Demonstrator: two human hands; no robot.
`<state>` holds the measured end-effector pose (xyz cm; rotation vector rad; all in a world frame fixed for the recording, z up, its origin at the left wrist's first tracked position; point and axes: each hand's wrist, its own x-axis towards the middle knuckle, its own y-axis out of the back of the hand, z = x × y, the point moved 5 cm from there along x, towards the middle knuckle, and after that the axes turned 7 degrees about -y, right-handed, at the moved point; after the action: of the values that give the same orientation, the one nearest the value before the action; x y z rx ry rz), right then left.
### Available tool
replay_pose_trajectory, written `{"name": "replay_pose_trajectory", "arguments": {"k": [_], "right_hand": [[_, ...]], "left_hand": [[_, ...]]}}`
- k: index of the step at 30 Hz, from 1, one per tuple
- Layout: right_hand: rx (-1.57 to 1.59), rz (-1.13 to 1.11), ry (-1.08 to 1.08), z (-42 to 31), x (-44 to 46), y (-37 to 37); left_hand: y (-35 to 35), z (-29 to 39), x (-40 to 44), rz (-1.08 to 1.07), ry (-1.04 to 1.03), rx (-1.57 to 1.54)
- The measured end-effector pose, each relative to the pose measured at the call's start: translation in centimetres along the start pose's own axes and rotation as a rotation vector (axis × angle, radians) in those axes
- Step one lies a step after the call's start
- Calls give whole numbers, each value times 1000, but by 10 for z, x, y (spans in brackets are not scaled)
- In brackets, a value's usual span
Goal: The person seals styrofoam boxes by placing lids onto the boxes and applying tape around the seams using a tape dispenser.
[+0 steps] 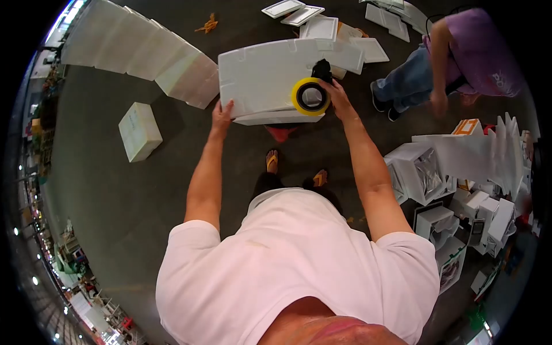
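Observation:
A white foam box (pixel 264 77) with a lid is in front of me at arm's length. My left hand (pixel 222 115) grips its near left corner, thumb against the side. At the box's right end my right hand (pixel 338 98) is closed around a tape dispenser (pixel 322 70) with a black top. A large roll of yellow tape (pixel 296 96) sits in the dispenser, up against the box's near side. Something red (pixel 280 134) shows beneath the box, mostly hidden by it.
A row of white foam boxes (pixel 138 49) runs along the far left, with a single box (pixel 140 132) nearer. Foam lids (pixel 319 29) lie on the floor ahead. To the right stands a person in a purple top (pixel 483 52), above piled foam boxes (pixel 417 167).

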<state>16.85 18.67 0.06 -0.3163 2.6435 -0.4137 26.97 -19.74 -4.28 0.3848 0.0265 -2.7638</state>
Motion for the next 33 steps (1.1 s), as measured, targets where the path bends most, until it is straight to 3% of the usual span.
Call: {"name": "replay_pose_trajectory", "arguments": {"k": [2,4,6,7,10,12,14,16,17,18,19,20,22,23,25,26,29,30,31,33], "right_hand": [[-64,134,-108,11,5,-2],[-162,138,-135,26,12,-4],[-244,255,-212,39,-2,-13],[-195,251,-247,52,-2,-9],[-166,365,-332,77,-8,0],[-150,309,-362,91,-4,7],[-153,416,-349,118,11,37],[-175,539,-372,97,-3,21],[-159,383,-372,94,0,17],[-145,222,-368,90,1,12],[-202,259,-330,79,-5,4],[-126,346,-289,132,22,45],[-106,255,-316,108,8,25],[-119,311,-307,92,-6,12],[-88,435,-321,87,-15,11],[53,184,-227,87,-19,10],[413,270,-153,139,-49,57],[555,215,-85,139,-78,56],[691,156,-8,143,-96,60],[723,248,-26,160,-121,75]], "left_hand": [[9,-35,34,-63,-230,573],[-3,-45,33,-68,-208,488],[-5,-46,22,103,-236,230],[-1,-49,21,109,-205,291],[6,-57,19,52,-134,220],[5,-53,18,17,-123,175],[3,-45,16,-25,-117,134],[2,-41,16,-35,-26,102],[1,-34,14,-52,-22,100],[4,-9,10,69,-285,625],[-5,17,5,202,-562,1145],[-21,29,17,197,-585,1138],[-84,39,24,-344,-977,920],[-105,39,20,-356,-996,923],[-161,34,15,-794,-809,601],[-169,35,12,-824,-828,610],[-172,17,4,-807,-1059,1014],[-176,13,-2,-841,-1055,1027],[-181,15,-8,-810,-1180,1140],[-193,16,-14,-810,-1321,1257]]}}
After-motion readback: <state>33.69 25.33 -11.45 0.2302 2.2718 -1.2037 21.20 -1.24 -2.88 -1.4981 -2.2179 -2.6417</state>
